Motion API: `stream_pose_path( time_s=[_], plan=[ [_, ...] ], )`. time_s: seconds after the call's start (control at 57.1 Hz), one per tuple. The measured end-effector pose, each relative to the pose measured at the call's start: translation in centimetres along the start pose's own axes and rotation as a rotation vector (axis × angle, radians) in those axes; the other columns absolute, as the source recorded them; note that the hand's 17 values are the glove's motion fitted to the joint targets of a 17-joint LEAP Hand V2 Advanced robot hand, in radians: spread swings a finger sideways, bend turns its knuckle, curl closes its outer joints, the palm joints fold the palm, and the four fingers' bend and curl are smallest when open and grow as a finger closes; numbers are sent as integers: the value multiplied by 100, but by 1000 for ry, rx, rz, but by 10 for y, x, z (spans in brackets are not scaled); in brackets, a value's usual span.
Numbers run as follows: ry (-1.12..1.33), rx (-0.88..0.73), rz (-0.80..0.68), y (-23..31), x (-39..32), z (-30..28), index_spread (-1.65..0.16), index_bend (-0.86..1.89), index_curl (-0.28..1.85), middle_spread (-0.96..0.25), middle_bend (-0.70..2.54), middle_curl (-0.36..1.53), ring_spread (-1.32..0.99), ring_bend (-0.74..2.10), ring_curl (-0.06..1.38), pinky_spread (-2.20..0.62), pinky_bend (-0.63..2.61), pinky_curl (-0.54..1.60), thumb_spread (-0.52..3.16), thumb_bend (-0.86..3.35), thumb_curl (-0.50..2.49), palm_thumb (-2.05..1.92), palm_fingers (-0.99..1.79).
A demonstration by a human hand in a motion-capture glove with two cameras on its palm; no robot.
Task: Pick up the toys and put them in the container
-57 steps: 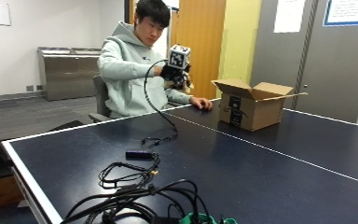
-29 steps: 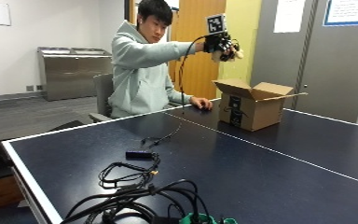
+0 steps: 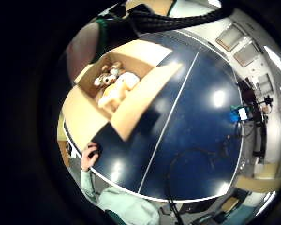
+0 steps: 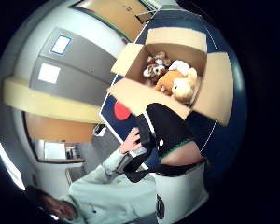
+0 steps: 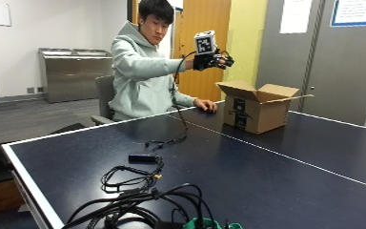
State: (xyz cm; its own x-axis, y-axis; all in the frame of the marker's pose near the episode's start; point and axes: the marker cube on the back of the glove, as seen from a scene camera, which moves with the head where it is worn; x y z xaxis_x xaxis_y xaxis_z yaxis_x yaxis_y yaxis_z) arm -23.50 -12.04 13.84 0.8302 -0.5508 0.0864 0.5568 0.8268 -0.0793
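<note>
In the outside view the gloved right hand [image 5: 216,60] hangs in the upper middle of the frame, raised above and a little to the left of the open box [image 5: 257,108], which sits right of centre on the dark surface [image 5: 246,181]. The grip looks loosely curled with nothing in it, though it is small in that view. The palm views look down into the box: the toys [image 4: 172,78], a brown-and-white plush and a tan one with something white beside them, already lie inside, so the height above the flaps reads as a release or a pull-away, not a reach. The bare hand [image 5: 205,105] rests on the surface just left of the box, probably to steady it. Compared with half a second ago, the gloved hand sits slightly lower and nearer the person; a second ago it was lower still, close to the chest. Loose cables [image 5: 138,191] lie at lower left.
</note>
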Motion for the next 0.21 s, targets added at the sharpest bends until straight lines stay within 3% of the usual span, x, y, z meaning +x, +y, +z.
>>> stream_pose_path(
  time_s=[0.07, 0.158, 0.21],
  plan=[
    [56, 12, -51, 37, 31, 1, -25, 20, 23, -1, 19, 47, -3, 47, 19, 2, 80, 32, 133, 0, 43, 10, -5],
    [-32, 11, -308, 97, 39, 8, -25, 24, 27, 0, 21, 47, -2, 43, 18, 3, 75, 30, 136, 0, 41, 11, 0],
    [-49, 27, -348, 115, 38, 13, -25, 27, 29, -1, 22, 48, -2, 41, 18, 4, 72, 29, 137, 0, 40, 11, 3]
  ],
)
